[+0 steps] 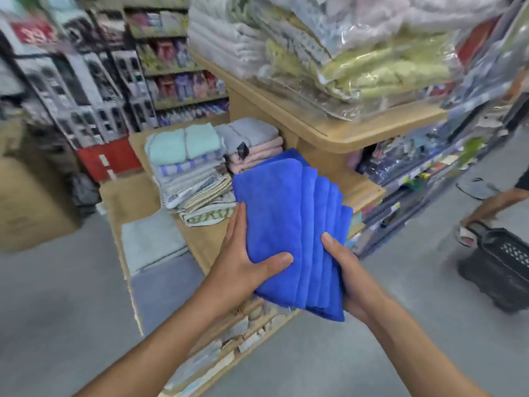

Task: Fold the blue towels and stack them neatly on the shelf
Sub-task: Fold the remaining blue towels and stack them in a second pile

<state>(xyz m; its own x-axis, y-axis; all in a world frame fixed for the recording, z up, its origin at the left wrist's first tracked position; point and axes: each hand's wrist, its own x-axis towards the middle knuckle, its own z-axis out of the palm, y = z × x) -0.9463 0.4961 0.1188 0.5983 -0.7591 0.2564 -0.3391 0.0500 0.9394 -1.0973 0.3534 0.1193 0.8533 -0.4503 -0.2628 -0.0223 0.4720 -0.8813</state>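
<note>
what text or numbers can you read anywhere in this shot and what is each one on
Red sign at upper left: white digits, perhaps "39", too blurred to be sure.
Cream towel at the bottom of the stack: green letter-like marks, unreadable.
Shelf-edge tags on the right: too small.
Packaged goods on the back shelves: blurred.
Blue towels: no text.
</note>
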